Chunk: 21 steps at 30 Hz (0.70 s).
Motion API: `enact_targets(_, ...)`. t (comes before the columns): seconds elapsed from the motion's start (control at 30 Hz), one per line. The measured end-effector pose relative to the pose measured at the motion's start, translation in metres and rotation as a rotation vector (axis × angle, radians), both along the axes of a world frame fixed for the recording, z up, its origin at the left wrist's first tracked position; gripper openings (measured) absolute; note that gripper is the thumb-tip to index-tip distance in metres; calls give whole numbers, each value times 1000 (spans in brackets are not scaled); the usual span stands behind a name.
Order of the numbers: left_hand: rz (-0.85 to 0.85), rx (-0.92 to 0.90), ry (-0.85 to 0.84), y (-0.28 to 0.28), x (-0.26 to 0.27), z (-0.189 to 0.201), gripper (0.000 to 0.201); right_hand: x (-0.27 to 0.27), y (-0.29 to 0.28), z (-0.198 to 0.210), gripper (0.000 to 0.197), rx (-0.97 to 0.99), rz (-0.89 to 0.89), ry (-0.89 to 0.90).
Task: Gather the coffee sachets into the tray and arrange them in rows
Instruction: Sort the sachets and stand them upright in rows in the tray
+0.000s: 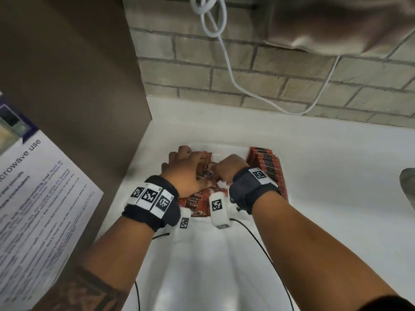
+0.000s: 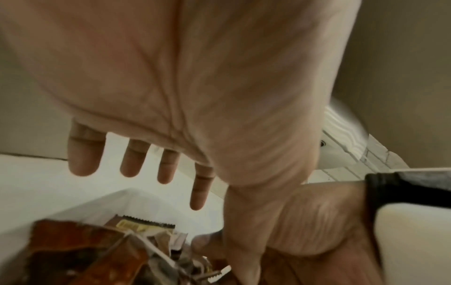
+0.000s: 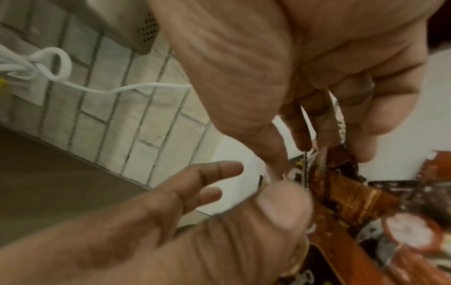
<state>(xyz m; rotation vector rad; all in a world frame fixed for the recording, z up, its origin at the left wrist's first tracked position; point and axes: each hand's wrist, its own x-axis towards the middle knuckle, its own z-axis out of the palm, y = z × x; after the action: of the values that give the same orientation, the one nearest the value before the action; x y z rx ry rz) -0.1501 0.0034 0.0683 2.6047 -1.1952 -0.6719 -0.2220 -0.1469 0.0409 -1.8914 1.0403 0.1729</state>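
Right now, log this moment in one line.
left hand: fingers spread above loose sachets | right hand: pinching sachets | row: tray's right side

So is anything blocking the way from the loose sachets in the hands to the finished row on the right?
Nothing visible does. The loose sachets lie under both hands in the white tray; bare tray floor separates them from the standing row along its right side.

Head view downward; wrist views close (shared sachets (image 1: 197, 198)).
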Motion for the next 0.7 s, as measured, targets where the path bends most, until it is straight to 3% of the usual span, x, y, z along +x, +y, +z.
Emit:
enact_targets(0.07,-38,23,10,-6,2,-5,85,2,1,-4,12,13,-11,13)
enact_targets(0.2,-87,57,20,-15,6,-13,75,2,3,-5,35,-2,-6,16)
enact_targets(0.27,-83,58,22,-18,8,-16,69,2,3,-1,31,-84,25,45)
enact_targets(0.37,-87,64,16,-20,10,-18,75,-3,1,12,31,-210,209,128)
enact_targets(0.43,-87,67,19,-21,11,-18,79,-1,-4,11,34,-217,216,149)
enact_targets(0.53,-71,70,10,-21,11,-19,82,0,-5,10,44,-227,80,95)
enact_targets(0.7,-56,60,-9,-20,8,-20,85,-4,-9,3,47,-184,60,79)
